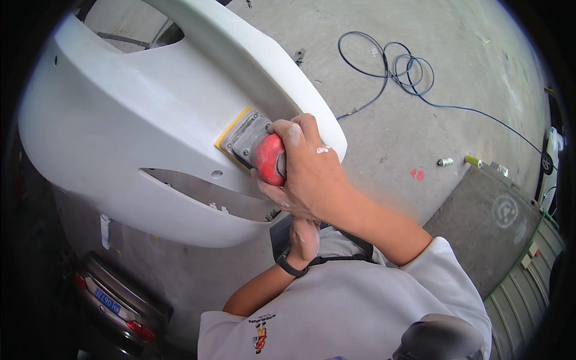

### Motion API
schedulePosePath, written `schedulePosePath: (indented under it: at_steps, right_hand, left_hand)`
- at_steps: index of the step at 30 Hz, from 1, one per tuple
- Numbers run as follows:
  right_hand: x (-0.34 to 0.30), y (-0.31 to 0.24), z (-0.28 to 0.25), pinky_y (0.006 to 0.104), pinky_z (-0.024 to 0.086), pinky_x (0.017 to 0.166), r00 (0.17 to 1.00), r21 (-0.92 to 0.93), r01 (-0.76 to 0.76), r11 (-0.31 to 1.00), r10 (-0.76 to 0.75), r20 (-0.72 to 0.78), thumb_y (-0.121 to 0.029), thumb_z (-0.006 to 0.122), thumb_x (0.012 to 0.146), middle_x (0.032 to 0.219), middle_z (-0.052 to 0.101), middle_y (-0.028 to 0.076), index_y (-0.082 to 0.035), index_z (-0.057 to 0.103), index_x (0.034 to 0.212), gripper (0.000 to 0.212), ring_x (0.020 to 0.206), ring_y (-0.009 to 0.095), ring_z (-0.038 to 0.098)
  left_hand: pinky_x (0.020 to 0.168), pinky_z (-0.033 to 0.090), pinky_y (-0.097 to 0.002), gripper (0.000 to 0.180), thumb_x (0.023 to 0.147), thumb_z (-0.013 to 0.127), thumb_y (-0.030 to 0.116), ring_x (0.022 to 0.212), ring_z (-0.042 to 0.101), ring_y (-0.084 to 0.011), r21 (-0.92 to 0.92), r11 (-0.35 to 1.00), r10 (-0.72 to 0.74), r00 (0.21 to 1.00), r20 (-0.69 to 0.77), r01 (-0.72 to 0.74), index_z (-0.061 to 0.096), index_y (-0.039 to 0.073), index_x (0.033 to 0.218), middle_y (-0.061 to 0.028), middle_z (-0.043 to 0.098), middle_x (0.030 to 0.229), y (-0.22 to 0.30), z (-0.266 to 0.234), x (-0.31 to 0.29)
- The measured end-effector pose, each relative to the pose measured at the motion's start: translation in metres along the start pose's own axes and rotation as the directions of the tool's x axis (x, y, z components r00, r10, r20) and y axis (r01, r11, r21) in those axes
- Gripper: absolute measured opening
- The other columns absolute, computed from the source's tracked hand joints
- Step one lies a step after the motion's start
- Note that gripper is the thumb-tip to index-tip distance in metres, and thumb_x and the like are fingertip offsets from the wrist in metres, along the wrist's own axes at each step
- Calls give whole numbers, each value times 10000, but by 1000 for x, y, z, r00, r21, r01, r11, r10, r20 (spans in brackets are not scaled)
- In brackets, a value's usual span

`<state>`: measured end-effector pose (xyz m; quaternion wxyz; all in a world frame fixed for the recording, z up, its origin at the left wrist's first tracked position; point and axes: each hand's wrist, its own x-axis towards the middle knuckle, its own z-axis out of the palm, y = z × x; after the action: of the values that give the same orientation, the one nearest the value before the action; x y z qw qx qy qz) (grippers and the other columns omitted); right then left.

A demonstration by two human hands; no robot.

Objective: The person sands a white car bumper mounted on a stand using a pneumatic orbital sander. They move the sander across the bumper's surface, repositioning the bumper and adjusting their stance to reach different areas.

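A white car bumper (pixel 150 102) spans the upper left, with a curved ridge and a dark slot-shaped opening. On its recessed surface rests a sander (pixel 271 159) with a rounded red top, a grey rectangular base and a yellow edge at the pad. My right hand (pixel 309 159) is closed around the red top, with white dust on its fingers and knuckles. Just below it is my left hand (pixel 306 237), with a dark band on the wrist. Its fingers are hidden behind my right hand, so what they touch does not show.
A dark hose (pixel 414 66) lies in loops on the grey concrete floor (pixel 468 48). Two small cylinders, one whitish (pixel 445 162) and one yellow-green (pixel 473 161), lie at the right near a dark floor panel (pixel 480 222). A dark car (pixel 120 300) stands at the lower left.
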<state>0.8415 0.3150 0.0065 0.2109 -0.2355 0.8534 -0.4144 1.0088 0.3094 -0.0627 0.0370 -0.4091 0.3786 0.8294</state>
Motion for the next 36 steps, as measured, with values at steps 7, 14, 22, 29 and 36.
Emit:
schedulePosePath:
  at_steps: [7,14,22,29,36]
  right_hand:
    - [-3,9,15,442,580,689,973,86,214,973,-205,-107,-201,931,722,1140,501,182,-54,513,1343,763,896,375,641]
    - [4,-3,2,420,570,662,968,139,239,961,-248,50,-151,930,680,1156,498,173,-55,523,1331,773,873,362,626]
    - [1,0,-2,442,569,691,970,171,199,965,-219,105,-178,940,708,1148,497,174,-52,508,1337,773,899,372,620]
    - [20,-21,-12,454,570,727,941,249,254,934,-299,158,-200,916,753,1120,529,193,-28,515,1312,709,922,398,643]
    - [88,-71,-18,489,554,869,939,231,313,921,-336,69,-322,874,795,1094,622,282,45,558,1215,641,947,458,674]
  left_hand:
    - [1262,332,-397,670,1172,383,429,1539,375,-231,-95,973,221,970,97,-212,206,62,1704,-91,320,1713,-29,-30,-7]
    - [1261,326,-416,652,1164,421,412,1532,388,-252,-102,961,263,964,47,-257,260,37,1673,-112,349,1699,-37,-18,-15]
    - [1233,381,-426,624,1152,440,410,1512,420,-257,-271,941,211,977,7,-202,300,67,1654,-99,376,1686,-60,-35,-21]
    - [1132,424,-380,572,1172,347,430,1320,511,-241,194,910,383,922,-49,-367,361,19,1570,-136,509,1480,-29,-3,-22]
    - [745,421,-341,723,1111,254,708,841,495,-203,-74,866,497,867,41,-494,423,49,1356,-94,518,1051,97,46,7]
